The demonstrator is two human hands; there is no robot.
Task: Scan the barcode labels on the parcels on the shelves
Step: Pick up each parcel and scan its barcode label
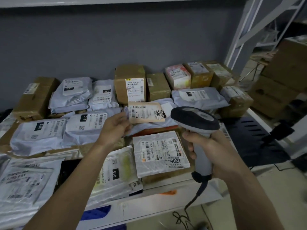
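Left hand [114,128] grip pinching small tan parcel [146,112] by its edge, right hand [214,151] grip wrapped around scanner [197,130] handle

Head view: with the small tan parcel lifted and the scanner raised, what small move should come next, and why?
Probably tip the scanner slightly left onto the 4032 parcel: the left hand holds its label face-up, and the right hand grips the handle.
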